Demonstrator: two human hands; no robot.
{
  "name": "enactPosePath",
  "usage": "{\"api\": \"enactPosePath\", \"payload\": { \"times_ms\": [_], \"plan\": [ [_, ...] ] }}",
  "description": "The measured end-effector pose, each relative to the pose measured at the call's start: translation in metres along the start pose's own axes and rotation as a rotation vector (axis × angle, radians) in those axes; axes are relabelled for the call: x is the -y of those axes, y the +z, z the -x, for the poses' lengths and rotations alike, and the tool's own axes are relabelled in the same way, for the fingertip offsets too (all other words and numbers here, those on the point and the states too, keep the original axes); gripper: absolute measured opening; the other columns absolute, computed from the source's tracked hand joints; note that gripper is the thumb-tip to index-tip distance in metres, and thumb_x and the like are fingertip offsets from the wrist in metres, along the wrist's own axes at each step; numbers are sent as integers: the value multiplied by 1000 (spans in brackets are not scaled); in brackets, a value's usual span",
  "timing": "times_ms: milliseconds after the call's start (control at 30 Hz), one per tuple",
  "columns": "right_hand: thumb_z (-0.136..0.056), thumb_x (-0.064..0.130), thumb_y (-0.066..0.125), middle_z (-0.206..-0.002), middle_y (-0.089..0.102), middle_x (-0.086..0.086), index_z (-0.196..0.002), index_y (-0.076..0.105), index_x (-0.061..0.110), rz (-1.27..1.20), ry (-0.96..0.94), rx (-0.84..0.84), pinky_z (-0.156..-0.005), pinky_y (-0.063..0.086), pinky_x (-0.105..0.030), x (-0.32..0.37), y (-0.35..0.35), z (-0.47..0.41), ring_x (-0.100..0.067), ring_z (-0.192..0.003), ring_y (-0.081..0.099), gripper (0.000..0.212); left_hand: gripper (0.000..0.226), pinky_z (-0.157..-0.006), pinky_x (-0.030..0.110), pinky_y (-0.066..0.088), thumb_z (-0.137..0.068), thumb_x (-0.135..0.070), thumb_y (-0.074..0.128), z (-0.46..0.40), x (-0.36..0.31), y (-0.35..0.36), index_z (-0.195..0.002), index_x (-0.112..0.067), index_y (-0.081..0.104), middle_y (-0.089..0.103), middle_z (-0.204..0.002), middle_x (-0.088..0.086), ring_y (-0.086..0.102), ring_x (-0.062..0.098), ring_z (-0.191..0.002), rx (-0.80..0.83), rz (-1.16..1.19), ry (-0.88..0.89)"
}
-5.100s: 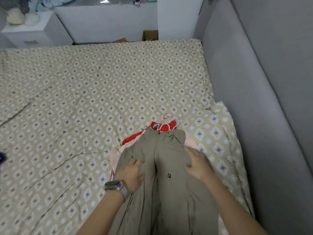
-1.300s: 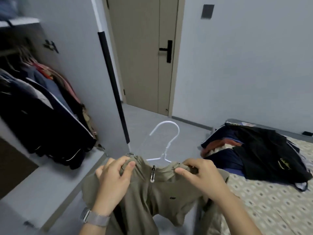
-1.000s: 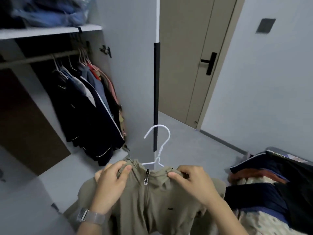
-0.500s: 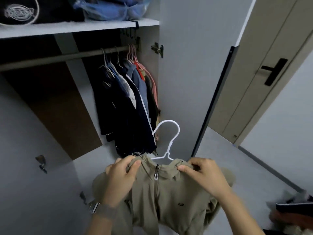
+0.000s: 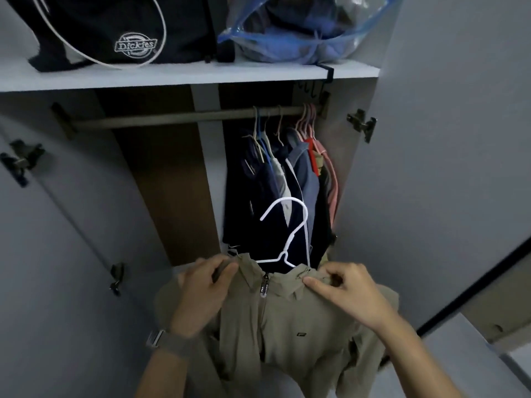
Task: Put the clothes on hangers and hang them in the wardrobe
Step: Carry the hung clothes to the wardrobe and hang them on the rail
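Both hands hold the olive jacket (image 5: 287,320) by its shoulders: the left hand (image 5: 201,294) has a closed grip on one shoulder, the right hand (image 5: 349,294) pinches the other. The white hanger (image 5: 290,237) hook rises between them, below the wardrobe rail (image 5: 172,119) and beside the hung clothes (image 5: 281,179)

On the shelf (image 5: 178,77) at twelve o'clock sit a dark Dickies bag (image 5: 115,30) at eleven o'clock and, just beside it at one o'clock, a clear blue plastic bag (image 5: 304,33) stuffed with fabric, while metal door hinges (image 5: 362,125) show at two and nine o'clock.
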State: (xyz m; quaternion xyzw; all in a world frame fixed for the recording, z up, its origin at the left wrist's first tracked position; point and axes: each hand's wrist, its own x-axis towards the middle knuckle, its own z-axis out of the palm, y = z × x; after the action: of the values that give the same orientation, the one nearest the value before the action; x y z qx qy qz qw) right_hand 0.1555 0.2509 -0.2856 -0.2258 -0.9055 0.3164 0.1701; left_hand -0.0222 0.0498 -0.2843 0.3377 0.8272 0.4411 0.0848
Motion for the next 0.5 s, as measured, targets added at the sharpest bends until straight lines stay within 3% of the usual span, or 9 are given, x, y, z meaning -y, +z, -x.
{"api": "enactPosePath", "payload": {
  "times_ms": [100, 233, 433, 500],
  "plan": [
    [-80, 58, 65, -51, 39, 8, -57, 43, 12, -63, -78, 65, -53, 32, -19, -5, -2, -43, -5, -51, 40, 56, 23, -92, 35, 35, -77, -61, 36, -21, 2, -4, -81, -46, 53, 56, -82, -11, 52, 8, -89, -67, -54, -47],
    [-84, 56, 60, -52, 39, 9, -57, 42, 11, -118, -181, 194, -56, 35, -27, -3, 4, -86, -4, -51, 41, 55, 31, -92, 34, 33, -72, -69, 29, -41, 7, -11, -75, -49, 53, 59, -77, -13, 51, 1, -85, -159, -94, -63],
    [-93, 37, 60, -54, 43, 5, -68, 52, -4, -230, -259, 411, -54, 32, -18, 17, 11, -133, -2, -50, 40, 49, 33, -90, 39, 36, -75, -66, 28, -72, 13, -39, -71, -47, 54, 60, -71, -18, 51, 0, -83, -242, -129, -36],
    [-94, 36, 60, -54, 43, 3, -71, 53, -7, -246, -267, 439, -53, 32, -18, 25, 14, -149, -3, -49, 38, 50, 27, -87, 37, 36, -77, -65, 29, -83, 17, -49, -76, -54, 53, 60, -74, -19, 51, 0, -82, -260, -138, -30]
  ]
}}
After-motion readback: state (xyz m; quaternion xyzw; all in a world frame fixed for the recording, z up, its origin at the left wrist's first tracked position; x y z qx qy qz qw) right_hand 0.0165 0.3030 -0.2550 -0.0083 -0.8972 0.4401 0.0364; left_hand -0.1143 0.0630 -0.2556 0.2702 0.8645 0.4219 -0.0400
